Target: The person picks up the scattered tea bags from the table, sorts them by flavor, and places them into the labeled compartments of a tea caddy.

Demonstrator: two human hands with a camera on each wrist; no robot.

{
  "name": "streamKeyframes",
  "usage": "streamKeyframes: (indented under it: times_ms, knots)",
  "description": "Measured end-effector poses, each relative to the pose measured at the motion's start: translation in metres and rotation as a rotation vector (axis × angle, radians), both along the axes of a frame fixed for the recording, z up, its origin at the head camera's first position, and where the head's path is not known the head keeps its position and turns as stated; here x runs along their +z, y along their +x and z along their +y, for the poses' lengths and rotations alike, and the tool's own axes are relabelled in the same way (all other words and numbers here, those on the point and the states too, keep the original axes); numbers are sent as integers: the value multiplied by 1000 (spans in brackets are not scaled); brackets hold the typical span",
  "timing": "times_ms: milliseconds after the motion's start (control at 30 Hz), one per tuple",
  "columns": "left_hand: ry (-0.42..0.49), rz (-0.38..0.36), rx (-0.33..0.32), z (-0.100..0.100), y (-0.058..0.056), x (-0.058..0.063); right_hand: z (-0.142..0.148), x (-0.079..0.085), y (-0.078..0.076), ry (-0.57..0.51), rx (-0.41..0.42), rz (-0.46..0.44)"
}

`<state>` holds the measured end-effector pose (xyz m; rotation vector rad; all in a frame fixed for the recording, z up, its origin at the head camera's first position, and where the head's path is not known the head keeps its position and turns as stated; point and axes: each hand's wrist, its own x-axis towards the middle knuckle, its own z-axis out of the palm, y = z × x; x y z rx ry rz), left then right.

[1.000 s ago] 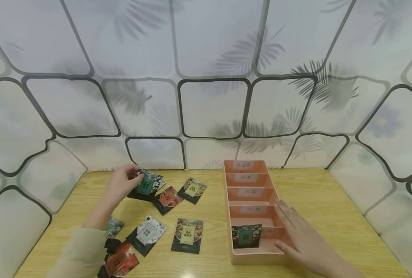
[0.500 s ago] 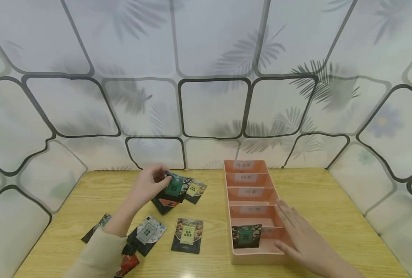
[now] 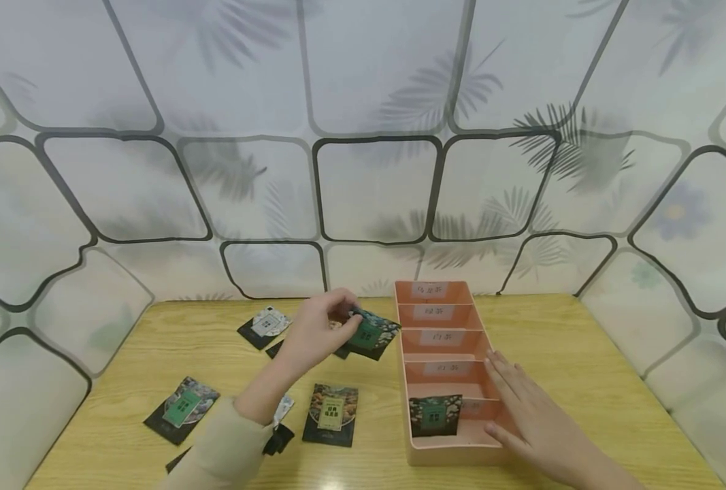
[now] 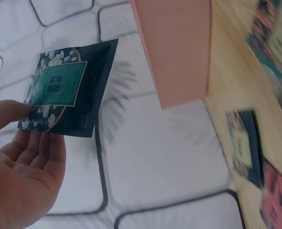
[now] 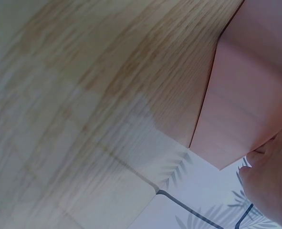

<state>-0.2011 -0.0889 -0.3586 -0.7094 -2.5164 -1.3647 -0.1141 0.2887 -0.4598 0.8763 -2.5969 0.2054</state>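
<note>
My left hand (image 3: 315, 333) pinches a dark tea sachet (image 3: 373, 333) with a green label between thumb and fingers, in the air just left of the pink box (image 3: 454, 456). In the left wrist view the same sachet (image 4: 64, 90) is tilted, the thumb on its printed face. The box is divided into a row of compartments with labels on the dividers. One green-label sachet (image 3: 434, 416) stands in its nearest compartment. My right hand (image 3: 534, 418) rests along the box's right side with fingers fairly straight. The right wrist view shows that hand (image 5: 272, 179) against the box wall (image 5: 250, 100).
On the wooden table (image 3: 583, 354) left of the box lie a yellow-label sachet (image 3: 331, 415), a green-label one (image 3: 182, 410) and a white-label one (image 3: 266, 323). Other sachets are partly hidden under my left arm. A patterned fabric wall (image 3: 375, 190) encloses the table's back and sides.
My left hand has lifted the green-label sachet off the pile at the back left and carried it right, close to the box. The right hand stays at the box's side.
</note>
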Motion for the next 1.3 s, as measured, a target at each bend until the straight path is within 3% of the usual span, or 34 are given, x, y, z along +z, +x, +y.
streamKeyframes:
  times_ms: [233, 367, 567, 1033, 1300]
  knots:
    - [32, 34, -139, 35, 14, 5, -1, 1, 0, 3, -11, -16]
    - [35, 57, -192, 50, 22, 3, 0, 0, 0, 5, -9, -14]
    - [97, 1, -271, 67, 29, -4, 0, 0, 1, -4, -12, -14]
    - [120, -65, -281, 93, 44, -28, -1, 1, -1, -25, -1, -30]
    - [146, -179, -242, 106, 47, -45, -1, -1, -1, -39, -3, -40]
